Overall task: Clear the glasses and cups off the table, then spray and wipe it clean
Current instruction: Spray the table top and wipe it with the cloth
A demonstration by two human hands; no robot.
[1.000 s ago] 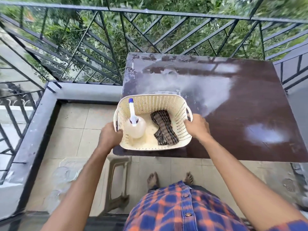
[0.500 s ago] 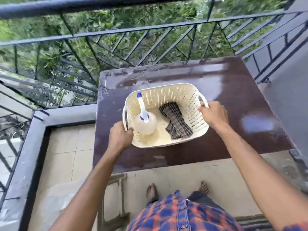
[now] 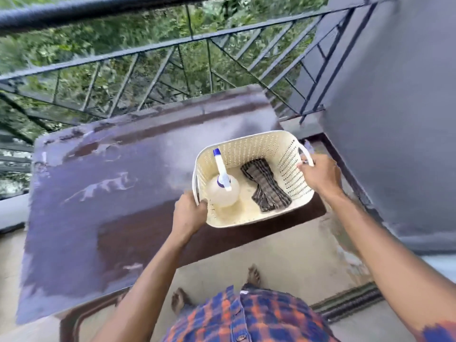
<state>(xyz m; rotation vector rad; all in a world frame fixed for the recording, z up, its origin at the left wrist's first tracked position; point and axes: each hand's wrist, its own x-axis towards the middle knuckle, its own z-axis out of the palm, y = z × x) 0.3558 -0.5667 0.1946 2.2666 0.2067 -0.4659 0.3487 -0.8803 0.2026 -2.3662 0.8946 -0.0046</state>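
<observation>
A cream perforated basket (image 3: 261, 146) hangs over the right near corner of the dark brown table (image 3: 103, 193). My left hand (image 3: 188, 213) grips its left handle and my right hand (image 3: 320, 175) grips its right handle. Inside the basket a clear spray bottle (image 3: 223, 188) with a white and blue nozzle stands at the left, and a dark checked cloth (image 3: 266, 187) lies at the right. The tabletop is wet and shiny, with no glasses or cups on it.
A black metal railing (image 3: 172, 77) runs behind the table, with greenery beyond. A grey wall (image 3: 399, 119) rises at the right. My bare feet stand on the tiled floor (image 3: 283, 253), and a striped mat (image 3: 350, 302) lies at the lower right.
Both hands have carried the basket to the right, from the table's left near edge to its right near corner. The view has swung right and tilted.
</observation>
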